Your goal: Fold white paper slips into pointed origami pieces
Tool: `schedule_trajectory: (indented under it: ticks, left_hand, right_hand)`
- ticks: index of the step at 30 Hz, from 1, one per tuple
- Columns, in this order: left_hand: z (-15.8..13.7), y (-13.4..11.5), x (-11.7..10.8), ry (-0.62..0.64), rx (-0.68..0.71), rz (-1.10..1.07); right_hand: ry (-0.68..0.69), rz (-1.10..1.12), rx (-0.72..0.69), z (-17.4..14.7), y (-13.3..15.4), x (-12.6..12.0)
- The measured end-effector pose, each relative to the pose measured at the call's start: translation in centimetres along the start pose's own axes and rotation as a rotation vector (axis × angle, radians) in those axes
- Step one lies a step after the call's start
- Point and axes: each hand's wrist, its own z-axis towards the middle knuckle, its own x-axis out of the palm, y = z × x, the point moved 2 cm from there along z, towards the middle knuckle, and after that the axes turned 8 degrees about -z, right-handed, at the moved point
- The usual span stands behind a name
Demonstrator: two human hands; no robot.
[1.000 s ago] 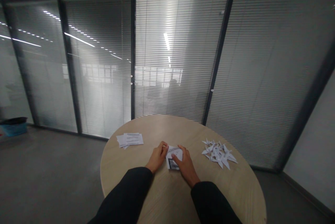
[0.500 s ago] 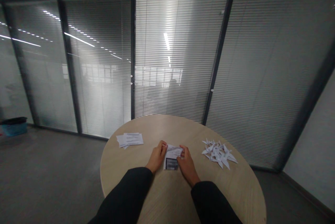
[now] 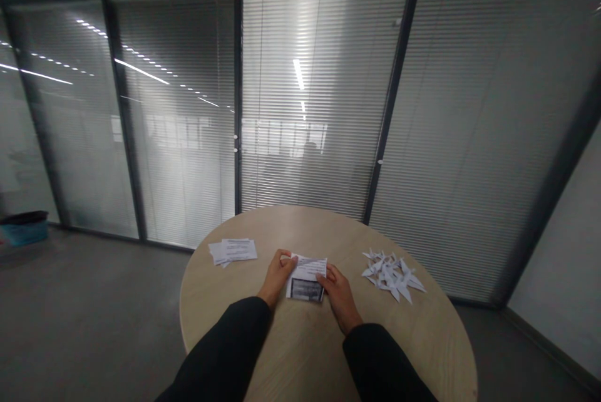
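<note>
Fingers (image 3: 284, 253) of the left hand (image 3: 275, 280) and right hand (image 3: 342, 297) grip a printed sheet (image 3: 306, 273) by its opposite side edges, both thumbs lying on the face toward the viewer. Behind, a glass wall (image 3: 300, 95) with slatted blinds (image 3: 319, 183) and dark frames (image 3: 238, 101) spans the view. Grey floor (image 3: 103, 302) extends at left. Next in size is a round wooden table (image 3: 300, 230), over which two dark sleeves (image 3: 220, 345) reach. Well apart from it, a blue bin (image 3: 24, 231) with a dark top stands on the floor. On the table's right side lies a pile of pointed folded papers (image 3: 392, 275); on its left, a loose stack of printed slips (image 3: 238, 249). Smallest, the held sheet, with a dark rectangular picture below lines of print, is between these groups, near the table's middle; whether it touches the tabletop cannot be told.
</note>
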Motion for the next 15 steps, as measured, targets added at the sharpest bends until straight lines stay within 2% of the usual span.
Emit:
schedule_trajectory:
  ticks: [6, 15]
  left_hand:
    - [-0.23, -0.25, 0.4, 0.123, -0.074, 0.013]
    - [-0.24, -0.06, 0.26, 0.107, -0.068, -0.055]
  right_hand:
    - [-0.032, -0.03, -0.035, 0.14, -0.2, -0.26]
    - [0.0, -0.017, -0.071, 0.02, 0.36, 0.03]
